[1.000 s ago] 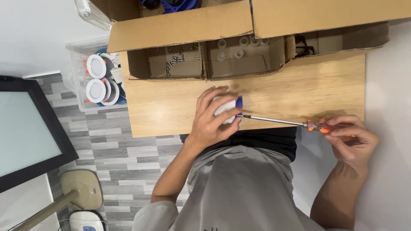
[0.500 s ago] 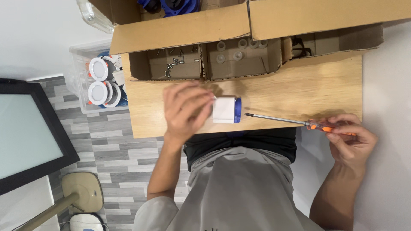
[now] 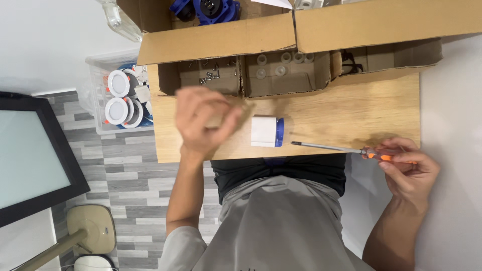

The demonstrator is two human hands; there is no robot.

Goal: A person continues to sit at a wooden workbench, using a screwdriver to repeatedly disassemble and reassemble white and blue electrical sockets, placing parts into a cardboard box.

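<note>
Two hands apart: left hand (image 3: 203, 120) blurred, fingers curled, possibly pinching screw; right hand (image 3: 409, 168) gripped orange-handled screwdriver (image 3: 341, 148). White-blue socket (image 3: 267, 131) lay unheld on wooden tabletop (image 3: 351, 110); tip contact could shove it

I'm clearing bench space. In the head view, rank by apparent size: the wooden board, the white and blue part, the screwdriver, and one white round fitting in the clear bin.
1. wooden board
2. screwdriver, longest after the board but thin
3. white and blue part
4. white round fitting, looks close to the part, and it sits lower, so that ranking is unsure.
</note>
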